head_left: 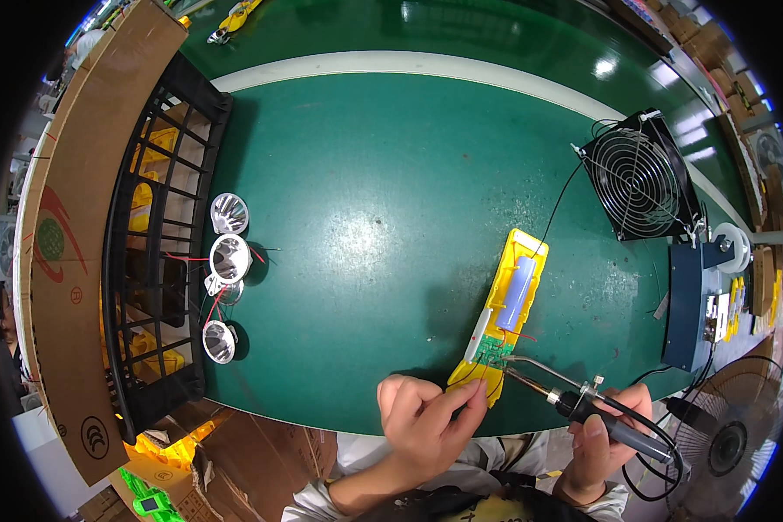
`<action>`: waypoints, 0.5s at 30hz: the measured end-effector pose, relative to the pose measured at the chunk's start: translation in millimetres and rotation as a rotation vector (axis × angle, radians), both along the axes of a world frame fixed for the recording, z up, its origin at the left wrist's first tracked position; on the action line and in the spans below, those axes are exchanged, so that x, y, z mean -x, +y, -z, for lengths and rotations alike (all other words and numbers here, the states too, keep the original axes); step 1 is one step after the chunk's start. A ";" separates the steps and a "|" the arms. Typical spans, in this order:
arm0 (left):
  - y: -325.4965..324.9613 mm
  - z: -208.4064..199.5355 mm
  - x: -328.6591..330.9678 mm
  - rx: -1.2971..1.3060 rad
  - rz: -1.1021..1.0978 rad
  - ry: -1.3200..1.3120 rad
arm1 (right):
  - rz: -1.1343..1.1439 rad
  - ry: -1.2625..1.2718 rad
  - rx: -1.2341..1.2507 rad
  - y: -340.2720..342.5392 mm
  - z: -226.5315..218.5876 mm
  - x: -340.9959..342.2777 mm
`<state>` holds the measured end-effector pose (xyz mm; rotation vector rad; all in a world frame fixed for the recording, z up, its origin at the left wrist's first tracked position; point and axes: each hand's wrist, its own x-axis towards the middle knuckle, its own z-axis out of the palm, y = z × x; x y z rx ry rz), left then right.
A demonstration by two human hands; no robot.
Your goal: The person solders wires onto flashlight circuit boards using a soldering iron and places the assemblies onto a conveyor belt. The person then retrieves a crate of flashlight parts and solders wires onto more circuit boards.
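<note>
A yellow plastic housing [538, 248] lies on the table in front of me, with a blue-lilac cylindrical battery [517, 294] in its upper part. Below the battery sits a small green circuit board [493, 351]; short red and black wires come off it. My left hand [428, 424] is closed at the housing's near end, thumb and forefinger pinching a thin black wire [466, 379]. My right hand [602, 438] grips a soldering iron [616, 428] with a metal solder-feed tube beside its tip. Both tips point at the board, at or very near its lower edge.
Several silver reflector cups [230, 257] with wires stand at the left, beside a black plastic crate [152, 252] holding yellow parts. A black fan [635, 178] stands at the far right. Nearer is a dark blue box with a solder spool [732, 248]. A cable loops below my right hand.
</note>
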<state>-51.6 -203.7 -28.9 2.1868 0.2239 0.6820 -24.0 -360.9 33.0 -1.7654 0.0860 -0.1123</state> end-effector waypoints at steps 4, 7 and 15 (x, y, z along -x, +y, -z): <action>0.2 0.8 0.1 -0.004 0.010 -0.003 | 0.036 -0.051 0.052 2.9 0.6 -1.0; -0.6 0.4 -0.2 0.004 -0.002 -0.003 | 0.046 -0.027 0.052 3.5 0.0 -0.9; 0.7 0.2 0.9 0.006 0.008 0.001 | -0.019 0.067 -0.051 -5.6 -1.7 2.2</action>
